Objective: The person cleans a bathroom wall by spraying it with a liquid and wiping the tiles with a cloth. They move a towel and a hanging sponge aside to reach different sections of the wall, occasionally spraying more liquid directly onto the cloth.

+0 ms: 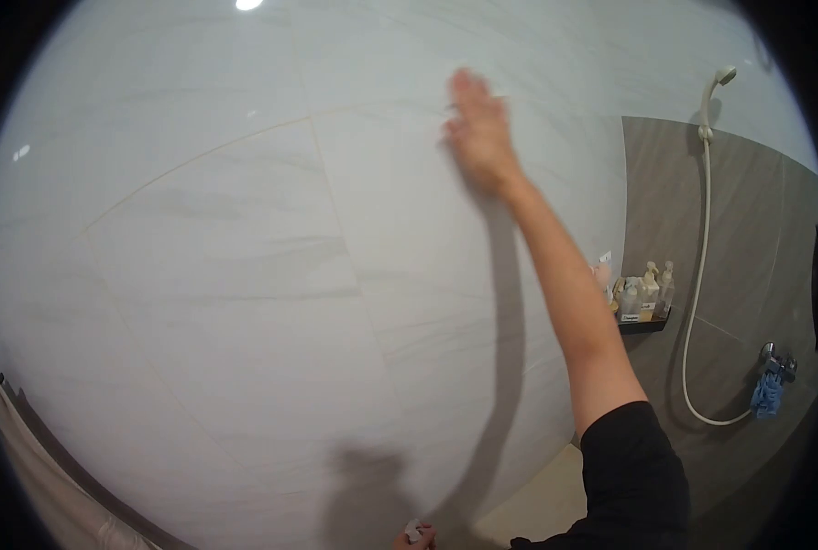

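Observation:
My right hand [484, 133] is raised high against the white marbled wall tile [409, 229], its arm stretched up from a black sleeve. Its fingers look extended and laid toward the tile, somewhat smeared by motion. I see nothing held in it. At the bottom edge, my left hand [425, 541] shows only in part, closed around a small whitish, partly see-through thing [413, 529]. What that thing is, I cannot make out.
To the right, a black corner shelf [645, 324] carries several pump bottles [649, 291]. A shower head [726, 76] with a white hose [705, 238] hangs on the grey tile, above a tap with a blue mesh sponge [767, 396]. Pale fabric [51, 486] hangs at lower left.

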